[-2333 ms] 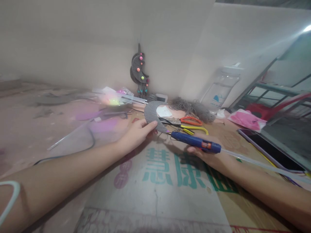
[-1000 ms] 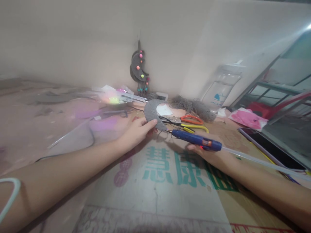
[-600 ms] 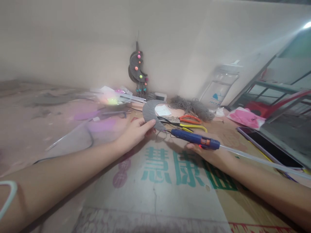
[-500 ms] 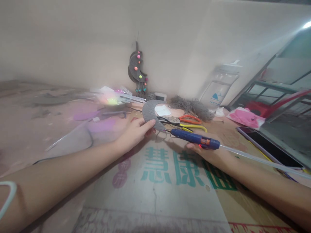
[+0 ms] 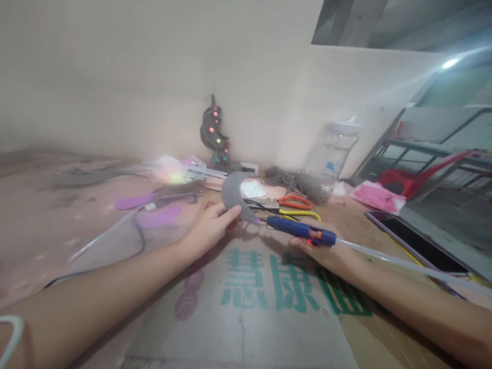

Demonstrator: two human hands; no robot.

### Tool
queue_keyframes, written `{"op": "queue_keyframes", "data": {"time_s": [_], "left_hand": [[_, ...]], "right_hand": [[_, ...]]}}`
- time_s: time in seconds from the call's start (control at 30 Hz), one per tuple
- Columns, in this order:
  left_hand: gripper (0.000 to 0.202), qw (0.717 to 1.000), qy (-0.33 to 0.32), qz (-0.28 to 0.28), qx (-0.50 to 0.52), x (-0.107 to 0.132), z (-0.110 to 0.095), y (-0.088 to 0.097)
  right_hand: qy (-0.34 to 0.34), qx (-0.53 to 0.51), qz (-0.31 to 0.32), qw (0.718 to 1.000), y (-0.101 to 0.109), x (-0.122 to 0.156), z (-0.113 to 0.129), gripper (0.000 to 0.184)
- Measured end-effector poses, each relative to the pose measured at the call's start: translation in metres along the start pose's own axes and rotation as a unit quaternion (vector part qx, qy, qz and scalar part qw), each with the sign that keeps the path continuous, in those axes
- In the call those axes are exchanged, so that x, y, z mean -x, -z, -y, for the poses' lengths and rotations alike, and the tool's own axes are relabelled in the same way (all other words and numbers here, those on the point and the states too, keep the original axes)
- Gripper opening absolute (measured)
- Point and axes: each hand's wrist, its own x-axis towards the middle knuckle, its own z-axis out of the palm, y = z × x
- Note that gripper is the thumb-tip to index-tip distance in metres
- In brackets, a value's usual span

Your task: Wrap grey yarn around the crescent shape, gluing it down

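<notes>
My left hand (image 5: 220, 223) pinches the lower part of a crescent wrapped in grey yarn (image 5: 232, 193), thumb on its face. A blue hot glue gun (image 5: 300, 229) lies in my right hand (image 5: 321, 246), its fingers mostly hidden behind the gun's body. A small red light glows on the gun, and a long clear glue stick (image 5: 380, 252) runs out of its back end. The gun's nozzle is at the crescent's lower tip, where a small purple spot shows; whether they touch I cannot tell.
Behind the crescent lie orange-handled pliers (image 5: 295, 202), a yellow-handled tool (image 5: 303, 213), grey yarn (image 5: 300, 183) and white paper (image 5: 253, 189). A water bottle (image 5: 334, 154) and a phone (image 5: 417, 241) are at right. A decorated moon (image 5: 212, 128) hangs on the wall. Printed cardboard (image 5: 246, 328) lies below my hands.
The camera view has tilted up, so the scene sits lower in the picture. Both hands keep hold of the crescent and the glue gun, with the nozzle still at the lower tip.
</notes>
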Motion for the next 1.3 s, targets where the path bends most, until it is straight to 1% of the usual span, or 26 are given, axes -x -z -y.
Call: {"op": "queue_keyframes", "data": {"time_s": [0.1, 0.13, 0.23, 0.3, 0.43, 0.67, 0.8, 0.9, 0.97, 1.07, 1.13, 1.2, 1.3], "left_hand": [[0.042, 1.000, 0.002, 0.007, 0.007, 0.000, 0.000, 0.000], [0.042, 1.000, 0.003, 0.007, 0.009, 0.000, -0.001, 0.000], [0.040, 1.000, 0.004, 0.008, 0.009, 0.000, -0.003, 0.000], [0.041, 1.000, 0.005, 0.008, 0.005, 0.000, -0.005, 0.000], [0.042, 1.000, 0.003, 0.003, 0.007, 0.000, -0.003, 0.000], [0.040, 1.000, 0.001, -0.003, 0.018, -0.001, 0.002, 0.000], [0.040, 0.999, 0.005, -0.001, 0.035, -0.001, 0.002, -0.001], [0.040, 0.999, 0.005, 0.002, 0.037, 0.001, 0.000, -0.001], [0.040, 1.000, 0.007, 0.000, 0.027, 0.002, -0.002, -0.001], [0.040, 1.000, 0.006, -0.002, 0.018, 0.003, -0.003, -0.001], [0.040, 1.000, 0.005, -0.001, 0.018, 0.002, -0.003, -0.001], [0.040, 1.000, 0.005, -0.005, 0.020, 0.002, -0.003, -0.001], [0.040, 1.000, 0.007, -0.014, 0.027, 0.002, -0.005, -0.001]], "right_hand": [[-0.038, -0.019, 0.015, 0.999, 0.001, 0.000, 0.000, 0.027], [-0.040, -0.029, 0.011, 0.999, 0.001, 0.000, 0.000, 0.028], [-0.021, -0.046, -0.016, 0.999, 0.001, 0.002, -0.002, 0.026], [-0.010, -0.038, -0.025, 0.999, 0.001, 0.004, -0.002, 0.027], [-0.008, -0.026, -0.014, 1.000, 0.001, 0.005, 0.000, 0.030], [-0.018, -0.027, 0.010, 0.999, 0.004, 0.003, 0.007, 0.027], [-0.033, -0.008, 0.003, 0.999, -0.001, 0.003, 0.000, 0.029], [-0.027, 0.001, -0.015, 1.000, -0.003, 0.000, -0.001, 0.032], [-0.023, -0.014, -0.025, 0.999, 0.001, -0.002, 0.001, 0.031], [-0.041, -0.053, -0.010, 0.998, 0.013, -0.007, 0.007, 0.026], [-0.062, -0.073, -0.017, 0.995, 0.023, -0.011, 0.010, 0.034], [-0.078, -0.086, -0.042, 0.992, 0.032, -0.016, 0.013, 0.043], [-0.101, -0.111, -0.070, 0.986, 0.041, -0.030, 0.016, 0.044]]}}
